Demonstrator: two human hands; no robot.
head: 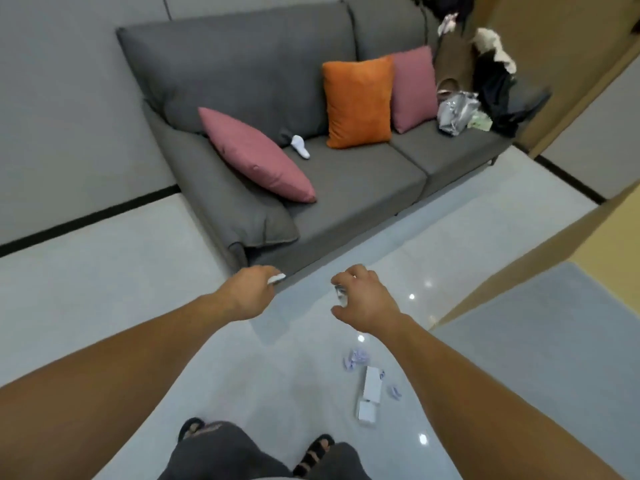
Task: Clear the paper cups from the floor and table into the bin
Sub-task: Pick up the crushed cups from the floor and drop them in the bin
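The left hand pinches a squashed white paper cup just in front of the soft gray sofa. The right hand curls round a small shiny thing, too blurry to name. Crumpled paper lies on the smooth floor, farther from the sofa.

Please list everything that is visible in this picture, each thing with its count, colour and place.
sofa: one, grey, against the wall
pink cushions: two, one at sofa's left end, one behind the orange cushion
orange cushion: one, sofa's middle
sock: one, white, on the seat
silver bag: one, sofa's right end
clothes: pile, mostly dark, sofa's right end
paper scraps: several, pale lilac, floor
card pieces: two, white, floor beside scraps
rug: one, grey, floor at right
sandals: two, black, on the feet
left hand: one, holds a white thing
right hand: one, curled round a greyish thing, unclear what
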